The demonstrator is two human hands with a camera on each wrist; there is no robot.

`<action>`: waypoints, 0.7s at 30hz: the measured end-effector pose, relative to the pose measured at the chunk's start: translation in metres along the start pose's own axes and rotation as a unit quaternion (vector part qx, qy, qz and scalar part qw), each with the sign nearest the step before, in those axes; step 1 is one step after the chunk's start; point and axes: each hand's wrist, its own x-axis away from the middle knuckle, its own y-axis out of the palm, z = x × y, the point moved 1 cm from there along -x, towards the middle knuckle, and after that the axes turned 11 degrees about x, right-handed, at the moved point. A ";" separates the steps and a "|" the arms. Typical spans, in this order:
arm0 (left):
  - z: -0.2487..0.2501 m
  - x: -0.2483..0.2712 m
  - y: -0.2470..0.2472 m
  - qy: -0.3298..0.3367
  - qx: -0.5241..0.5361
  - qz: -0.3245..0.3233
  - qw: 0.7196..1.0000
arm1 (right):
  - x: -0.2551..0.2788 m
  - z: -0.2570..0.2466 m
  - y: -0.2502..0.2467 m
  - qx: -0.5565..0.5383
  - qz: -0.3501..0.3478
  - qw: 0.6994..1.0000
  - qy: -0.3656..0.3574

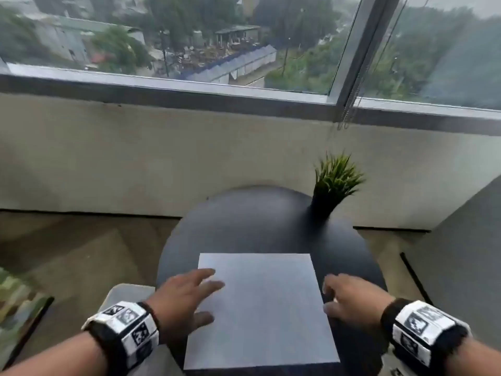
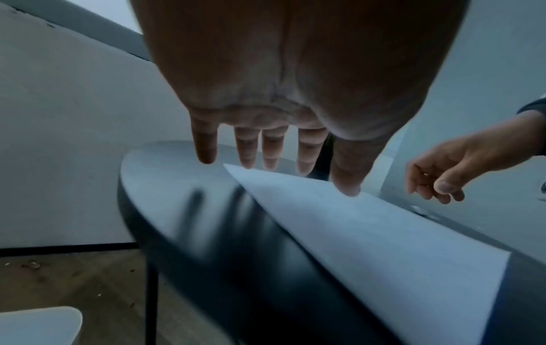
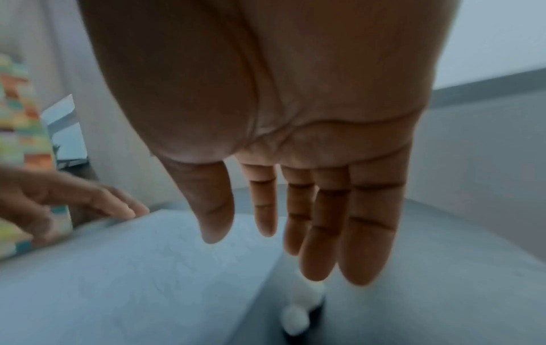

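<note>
A white sheet of paper lies flat on a round black table. My left hand hovers over the sheet's left edge, fingers straight and spread; in the left wrist view the thumb tip sits at or just above the paper. My right hand is at the sheet's right edge with relaxed fingers, holding nothing. In the right wrist view its palm is open above the paper and the table. I cannot tell if either hand touches the sheet.
A spiky green plant in a black pot stands at the table's back right. A low wall and a window lie beyond. A pale grey seat is under my left wrist. A patterned cushion lies at the far left.
</note>
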 end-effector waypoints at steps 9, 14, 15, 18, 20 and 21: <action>-0.003 0.007 0.054 -0.042 -0.045 0.087 0.994 | 0.016 0.003 0.038 -0.044 0.039 0.991 0.118; 0.020 0.025 0.067 -0.055 -0.056 0.101 0.992 | 0.049 -0.007 0.020 -0.128 0.115 0.983 0.062; 0.024 0.030 0.067 -0.059 -0.055 0.100 0.992 | 0.056 -0.014 0.015 -0.157 0.127 0.979 0.037; 0.034 0.038 0.070 -0.063 -0.058 0.090 0.992 | 0.069 -0.040 0.010 -0.230 0.137 0.963 -0.033; 0.038 0.041 0.074 -0.064 -0.054 0.082 0.993 | 0.069 -0.061 0.013 -0.246 0.120 0.960 -0.064; 0.038 0.042 0.077 -0.064 -0.051 0.075 0.994 | 0.067 -0.073 0.018 -0.248 0.109 0.960 -0.077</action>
